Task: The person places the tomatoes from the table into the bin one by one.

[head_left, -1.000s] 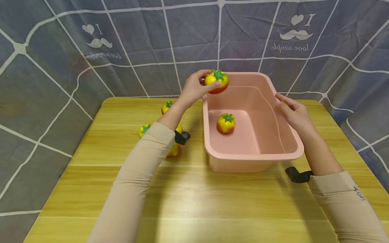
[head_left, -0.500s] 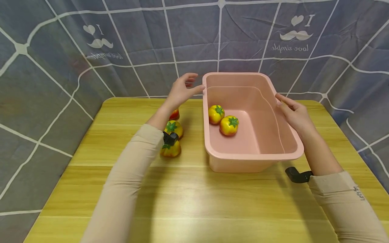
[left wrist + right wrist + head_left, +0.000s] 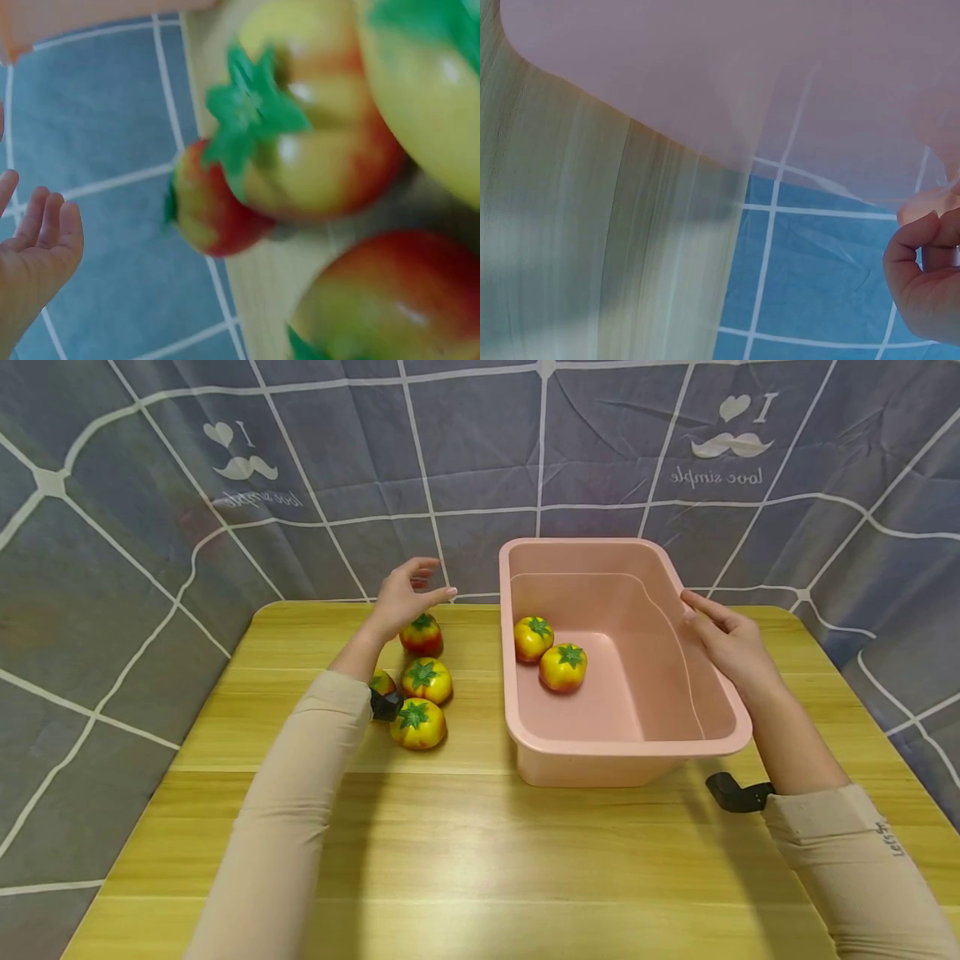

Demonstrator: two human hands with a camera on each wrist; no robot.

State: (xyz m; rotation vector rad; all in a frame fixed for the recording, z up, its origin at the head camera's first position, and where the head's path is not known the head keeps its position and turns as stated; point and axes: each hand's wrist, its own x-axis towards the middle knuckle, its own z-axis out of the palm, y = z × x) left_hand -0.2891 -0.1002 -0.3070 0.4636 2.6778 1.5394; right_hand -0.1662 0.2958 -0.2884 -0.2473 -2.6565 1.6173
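My left hand [image 3: 401, 600] hangs over the far tomato [image 3: 422, 637] on the table, fingers loosely bent and holding nothing. The left wrist view catches its spread fingers apart from the yellow-and-red tomatoes [image 3: 322, 127] with green star-shaped tops. Nearer stand a middle tomato [image 3: 427, 679] and a front tomato [image 3: 418, 725]; another tomato [image 3: 381, 682] is partly hidden by the wrist camera. With fingers and thumb, my right hand [image 3: 731, 642] grips the right rim of a pink plastic basin [image 3: 630, 748]. Inside, against its left wall, two tomatoes [image 3: 563, 668] lie together.
The wooden table [image 3: 465, 852] carries everything. Behind and at both sides hangs a grey-blue curtain [image 3: 480, 460] with white lines. A black wrist camera [image 3: 738, 793] sits below my right hand, close to the basin's near right corner.
My left hand let a tomato go into the basin, where two now lie instead of one. It then moved left and down, over the tomatoes on the table. The right hand stayed on the rim.
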